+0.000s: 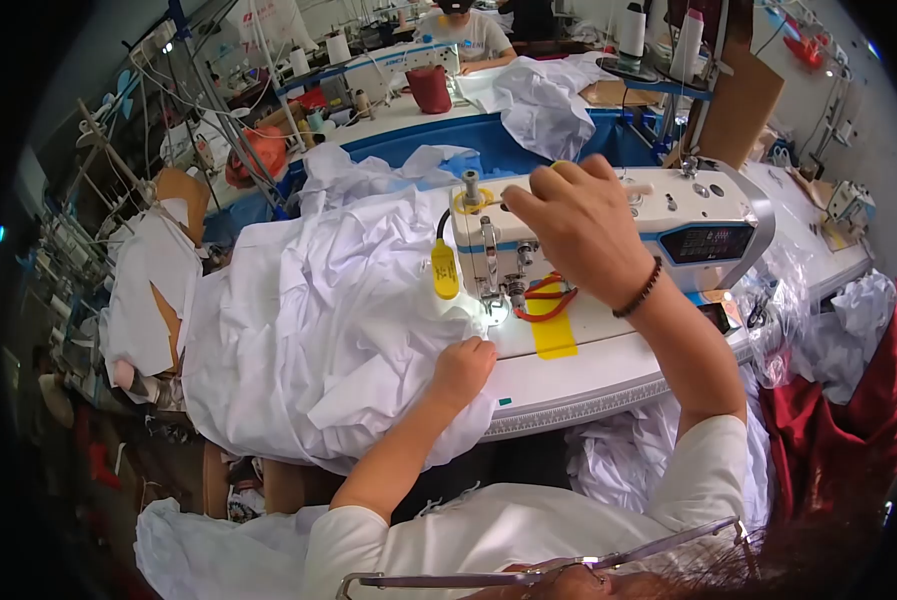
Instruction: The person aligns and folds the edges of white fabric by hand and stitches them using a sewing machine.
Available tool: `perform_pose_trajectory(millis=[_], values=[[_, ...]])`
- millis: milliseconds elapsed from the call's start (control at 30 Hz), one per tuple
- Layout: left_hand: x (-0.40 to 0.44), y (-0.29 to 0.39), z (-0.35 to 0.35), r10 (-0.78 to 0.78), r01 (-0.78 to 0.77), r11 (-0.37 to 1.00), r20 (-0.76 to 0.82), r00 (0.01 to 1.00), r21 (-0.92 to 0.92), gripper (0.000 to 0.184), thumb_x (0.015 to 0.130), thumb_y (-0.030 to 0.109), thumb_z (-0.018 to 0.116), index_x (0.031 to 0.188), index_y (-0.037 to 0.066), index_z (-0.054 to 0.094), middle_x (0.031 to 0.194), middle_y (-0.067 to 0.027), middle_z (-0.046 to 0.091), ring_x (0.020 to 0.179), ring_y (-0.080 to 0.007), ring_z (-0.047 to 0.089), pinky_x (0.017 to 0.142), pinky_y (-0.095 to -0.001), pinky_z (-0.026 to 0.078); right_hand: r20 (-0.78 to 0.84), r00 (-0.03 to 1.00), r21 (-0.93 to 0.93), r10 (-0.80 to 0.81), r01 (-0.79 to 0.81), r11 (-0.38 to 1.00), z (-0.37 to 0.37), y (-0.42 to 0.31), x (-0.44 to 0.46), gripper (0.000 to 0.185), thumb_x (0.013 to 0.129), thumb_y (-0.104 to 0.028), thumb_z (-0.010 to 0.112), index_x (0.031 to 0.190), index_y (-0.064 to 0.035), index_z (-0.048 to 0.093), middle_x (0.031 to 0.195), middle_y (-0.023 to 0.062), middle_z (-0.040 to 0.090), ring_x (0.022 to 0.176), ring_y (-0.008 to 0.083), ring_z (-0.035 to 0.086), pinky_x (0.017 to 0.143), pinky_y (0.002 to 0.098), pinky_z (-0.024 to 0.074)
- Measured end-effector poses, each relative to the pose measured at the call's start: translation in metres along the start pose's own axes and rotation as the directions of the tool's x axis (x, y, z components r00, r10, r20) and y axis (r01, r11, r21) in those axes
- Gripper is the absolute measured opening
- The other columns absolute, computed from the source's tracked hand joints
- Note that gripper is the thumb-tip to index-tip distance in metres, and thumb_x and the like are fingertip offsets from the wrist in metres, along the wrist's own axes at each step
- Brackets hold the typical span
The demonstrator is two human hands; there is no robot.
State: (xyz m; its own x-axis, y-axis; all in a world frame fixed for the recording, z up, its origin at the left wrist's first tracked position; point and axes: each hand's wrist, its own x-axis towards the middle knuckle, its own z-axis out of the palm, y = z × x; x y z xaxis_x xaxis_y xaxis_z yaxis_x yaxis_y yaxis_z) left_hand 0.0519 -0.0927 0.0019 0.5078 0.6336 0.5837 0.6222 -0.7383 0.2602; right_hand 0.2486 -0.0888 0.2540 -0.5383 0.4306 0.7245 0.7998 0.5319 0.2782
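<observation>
My left hand [464,369] lies at the needle area of a white sewing machine [640,215], its fingers closed on the edge of a white cloth [358,290]. The cloth spreads in loose folds over the left of the machine bed. My right hand [580,222] is raised above the machine's head, fingers curled with the tips near its top left; what they hold, if anything, is hidden. A yellow tag [445,268] hangs at the machine's left end. Below the head are a red cord [546,305] and a yellow strip [555,333].
Thread cones [686,45] stand on a rack behind the machine. A blue trough [428,135] runs behind the table, with white fabric over its edge. Opposite, a person [473,38] sits at another machine. Dark red fabric [848,400] hangs at the right.
</observation>
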Motion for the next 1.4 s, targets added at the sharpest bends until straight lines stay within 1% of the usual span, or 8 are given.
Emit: perform_pose_trajectory(millis=[533,700,800,1033,1100,1167,1300,1400], values=[[-0.024,0.019,-0.053,-0.108,0.107,0.972,0.01,0.994,-0.208,0.026,0.073,0.006,0.068,0.098,0.005,0.062,0.102,-0.01,0.063,0.099,-0.0301,0.058,0.088,-0.0413,0.045,0.176,0.886,-0.181,-0.429,0.458,0.87,0.051,0.014,0.065,0.004,0.07,-0.015,0.063,0.072,-0.0117,0.064,0.08,-0.0003,0.059,0.088,0.0146,0.055,0.086,0.0278,0.0425],[-0.083,0.015,-0.1,-0.373,0.337,0.915,-0.149,0.916,-0.222,0.029,0.074,0.002,0.069,0.1,0.002,0.056,0.103,-0.0147,0.059,0.097,-0.0329,0.056,0.087,-0.0403,0.045,-0.05,0.932,0.398,-0.36,0.349,0.848,0.014,-0.052,-0.029,0.019,0.067,-0.01,0.064,0.085,-0.0044,0.061,0.08,0.0041,0.052,0.075,0.0191,0.054,0.064,0.033,0.0479],[-0.14,0.034,-0.101,-0.435,0.412,0.894,-0.119,0.892,-0.176,0.041,0.068,0.006,0.075,0.101,0.002,0.05,0.098,-0.0148,0.054,0.092,-0.0336,0.052,0.084,-0.0423,0.043,0.289,0.93,0.399,-0.229,0.101,0.911,0.069,-0.075,-0.127,0.025,0.071,-0.012,0.062,0.095,-0.0047,0.06,0.089,0.0039,0.055,0.083,0.0195,0.056,0.071,0.0327,0.0475],[-0.272,0.02,-0.023,-0.763,0.809,0.586,-0.366,0.532,-0.044,0.076,0.06,0.012,0.085,0.118,0.0,0.037,0.118,-0.0211,0.041,0.111,-0.0408,0.04,0.096,-0.049,0.034,0.089,0.995,0.39,0.043,-0.074,0.918,0.148,-0.104,-0.16,0.017,0.075,-0.013,0.057,0.091,-0.0074,0.059,0.095,0.0033,0.058,0.089,0.0228,0.056,0.075,0.0352,0.0466],[-0.271,-0.006,-0.036,-0.737,0.815,0.508,-0.348,0.579,0.279,0.052,0.071,0.016,0.076,0.11,-0.005,0.051,0.115,-0.0216,0.052,0.107,-0.0439,0.047,0.095,-0.047,0.037,0.168,0.982,0.506,0.089,-0.163,0.847,0.163,-0.105,-0.163,0.013,0.072,-0.008,0.06,0.085,-0.0067,0.059,0.089,0.006,0.061,0.085,0.0266,0.058,0.074,0.0377,0.0474],[-0.295,-0.034,-0.041,-0.958,0.946,0.276,0.029,0.285,-0.171,0.037,0.076,0.015,0.07,0.103,-0.006,0.056,0.097,-0.0179,0.062,0.087,-0.0355,0.059,0.085,-0.0399,0.045,0.165,0.969,0.543,0.185,-0.246,0.803,0.158,-0.104,-0.158,0.014,0.069,-0.004,0.062,0.083,-0.0061,0.059,0.086,0.0068,0.061,0.084,0.028,0.059,0.074,0.0378,0.0485],[-0.26,-0.03,-0.15,-0.893,0.686,-0.112,0.375,0.248,-0.719,0.034,0.073,-0.002,0.057,0.107,0.0,0.06,0.094,-0.0017,0.06,0.086,-0.0103,0.056,0.076,-0.0239,0.045,0.261,0.92,0.574,0.292,-0.391,0.719,0.154,-0.092,-0.173,0.018,0.065,0.002,0.064,0.081,-0.0051,0.058,0.082,0.0082,0.062,0.084,0.0297,0.059,0.075,0.0388,0.0495],[-0.177,-0.066,-0.268,-0.812,0.795,0.557,0.04,0.582,-0.241,0.023,0.072,-0.007,0.054,0.092,0.003,0.057,0.09,-0.0014,0.06,0.083,-0.0098,0.054,0.076,-0.0226,0.044,0.177,0.98,0.589,0.096,-0.183,0.787,0.153,-0.098,-0.17,0.013,0.068,-0.002,0.06,0.081,-0.0041,0.057,0.088,0.0095,0.061,0.086,0.0289,0.059,0.077,0.0382,0.0491]])
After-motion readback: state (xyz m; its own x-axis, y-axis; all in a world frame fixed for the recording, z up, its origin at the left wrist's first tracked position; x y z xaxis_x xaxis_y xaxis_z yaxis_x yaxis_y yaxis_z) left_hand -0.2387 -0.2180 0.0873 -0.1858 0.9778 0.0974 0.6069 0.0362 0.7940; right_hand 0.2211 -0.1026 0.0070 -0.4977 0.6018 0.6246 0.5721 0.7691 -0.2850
